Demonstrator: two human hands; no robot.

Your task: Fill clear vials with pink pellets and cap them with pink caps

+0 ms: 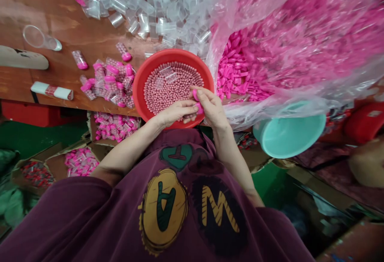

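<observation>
Both hands meet over the near right rim of a red basin [139, 82] filled with small pink beads [168, 94]. Several clear empty tubes [171, 76] lie on the beads. My left hand [179, 110] is closed around a small bead-filled tube [189, 116], mostly hidden by the fingers, with a bright pink cap [199, 109] at its end. In my right hand [211, 105], thumb and fingers pinch another pink cap [195, 94], close to the capped tube. Left of the basin lies a pile of bead-filled tubes [109, 79] with pink caps.
Clear empty tubes [144, 10] are heaped at the back. A plastic bag [219, 50] of loose pink caps [235, 66] spreads at right, above a turquoise bucket [288, 134]. Boxes of filled tubes [115, 126] stand below the table edge. A person's arm [367, 164] shows far right.
</observation>
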